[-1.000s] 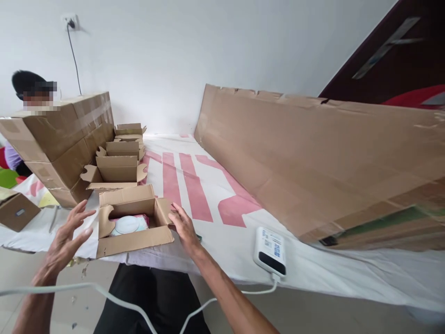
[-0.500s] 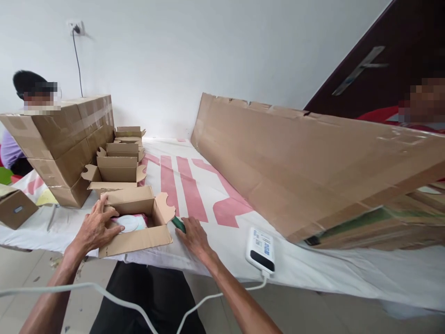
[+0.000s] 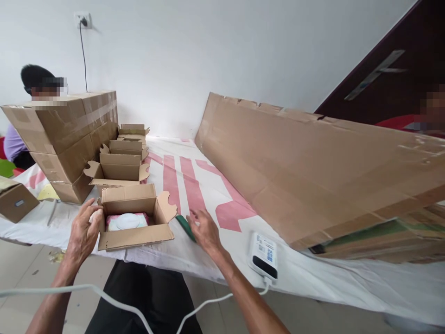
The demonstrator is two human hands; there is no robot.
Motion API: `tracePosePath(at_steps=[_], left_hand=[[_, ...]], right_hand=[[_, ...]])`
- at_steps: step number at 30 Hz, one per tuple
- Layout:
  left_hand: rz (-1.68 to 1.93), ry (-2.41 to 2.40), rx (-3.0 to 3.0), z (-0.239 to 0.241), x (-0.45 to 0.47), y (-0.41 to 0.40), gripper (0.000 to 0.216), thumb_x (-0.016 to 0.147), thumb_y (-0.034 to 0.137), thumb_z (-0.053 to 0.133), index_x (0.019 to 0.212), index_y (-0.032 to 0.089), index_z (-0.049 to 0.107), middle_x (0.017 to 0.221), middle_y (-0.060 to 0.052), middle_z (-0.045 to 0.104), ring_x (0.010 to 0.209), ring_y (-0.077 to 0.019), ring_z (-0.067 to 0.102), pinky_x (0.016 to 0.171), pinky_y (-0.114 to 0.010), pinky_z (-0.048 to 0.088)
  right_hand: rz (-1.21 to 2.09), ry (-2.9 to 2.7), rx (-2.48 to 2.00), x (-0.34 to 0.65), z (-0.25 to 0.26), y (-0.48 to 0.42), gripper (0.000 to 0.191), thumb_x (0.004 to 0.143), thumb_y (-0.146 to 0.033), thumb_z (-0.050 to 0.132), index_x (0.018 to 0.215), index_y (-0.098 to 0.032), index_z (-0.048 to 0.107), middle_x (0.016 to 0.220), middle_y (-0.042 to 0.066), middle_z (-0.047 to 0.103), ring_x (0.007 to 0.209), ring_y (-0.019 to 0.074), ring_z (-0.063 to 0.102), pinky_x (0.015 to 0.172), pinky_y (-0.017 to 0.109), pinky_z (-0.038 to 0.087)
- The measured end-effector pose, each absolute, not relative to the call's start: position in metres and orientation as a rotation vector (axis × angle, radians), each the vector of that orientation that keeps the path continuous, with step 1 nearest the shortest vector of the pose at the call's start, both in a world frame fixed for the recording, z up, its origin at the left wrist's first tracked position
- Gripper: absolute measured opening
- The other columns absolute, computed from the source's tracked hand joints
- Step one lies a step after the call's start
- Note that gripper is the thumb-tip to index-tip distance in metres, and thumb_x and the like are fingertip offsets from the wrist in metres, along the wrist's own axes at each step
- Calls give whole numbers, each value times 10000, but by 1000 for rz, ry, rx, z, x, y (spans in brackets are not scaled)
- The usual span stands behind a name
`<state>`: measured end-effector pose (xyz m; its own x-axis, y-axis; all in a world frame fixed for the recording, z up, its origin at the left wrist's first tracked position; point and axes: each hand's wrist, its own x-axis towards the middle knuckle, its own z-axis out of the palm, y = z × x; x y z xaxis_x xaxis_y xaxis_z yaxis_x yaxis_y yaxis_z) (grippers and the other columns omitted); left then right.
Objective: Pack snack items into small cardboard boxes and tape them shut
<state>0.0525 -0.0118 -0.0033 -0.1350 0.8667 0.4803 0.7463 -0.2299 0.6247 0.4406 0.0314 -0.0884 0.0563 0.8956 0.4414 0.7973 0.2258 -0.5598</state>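
Now left hand (image 3: 83,231) has slid outside the open box (image 3: 135,237).

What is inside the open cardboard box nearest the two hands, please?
Inside the open box, a white round item lies on pink-and-white packaging. The front wall hides whatever sits beneath. The left hand touches the box's left side.
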Motion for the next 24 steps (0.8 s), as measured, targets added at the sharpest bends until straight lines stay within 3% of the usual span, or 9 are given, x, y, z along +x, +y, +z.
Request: tracePosePath(at_steps=[3, 6, 10, 13, 17, 24], left_hand=[[1250, 1909, 1840, -7, 55, -23, 463, 895, 621, 672, 1139, 228, 681, 1357, -140, 717, 1090, -323, 747, 725, -369, 621], [1244, 1949, 1814, -13, 61, -34, 567, 841, 604, 746, 1243, 230, 608, 1213, -95, 739, 913, -276, 743, 761, -392, 611], [1299, 1890, 1818, -27, 65, -44, 753, 791, 606, 817, 1372, 213, 542, 1291, -121, 693, 1127, -342, 721, 926, -468, 609], [1348, 1820, 1830, -40, 63, -47, 869, 767, 598, 858, 1460, 223, 489, 1407, -147, 635, 1281, -379, 665, 1023, -514, 588], [1358, 1771, 1819, -53, 61, -46, 932, 747, 563, 893, 1502, 241, 450, 1467, -153, 599, 1346, -392, 637, 1062, -540, 586], [1355, 1747, 1829, -55, 61, -45, 937, 745, 489, 905, 1510, 229, 431, 1497, -163, 583, 1400, -399, 607, 1155, -563, 531]], right_hand=[[170, -1759, -1204, 415, -23, 33, 253, 1068, -307, 497, 1109, -210, 728, 1052, 110, 736, 996, 261, 700, 895, 400, 571], [325, -2000, -931, 378, 28, 31, 251, 1084, -226, 496, 1046, -221, 744, 1033, 78, 757, 956, 214, 711, 857, 347, 560], [475, -2455, -1077, 335, 44, 36, 188, 1032, -169, 563, 980, -206, 740, 967, 53, 742, 888, 199, 686, 833, 330, 511], [525, -2701, -1313, 320, 37, 47, 100, 988, -268, 668, 1045, -202, 718, 1103, 80, 741, 1002, 254, 692, 835, 346, 487], [637, -2881, -1402, 310, 29, 63, 232, 955, -382, 710, 1104, -205, 686, 1258, 117, 722, 1148, 316, 688, 880, 367, 489], [599, -3101, -1304, 295, 22, 77, 382, 904, -403, 748, 1218, -200, 669, 1332, 159, 727, 1256, 365, 686, 980, 419, 514]])
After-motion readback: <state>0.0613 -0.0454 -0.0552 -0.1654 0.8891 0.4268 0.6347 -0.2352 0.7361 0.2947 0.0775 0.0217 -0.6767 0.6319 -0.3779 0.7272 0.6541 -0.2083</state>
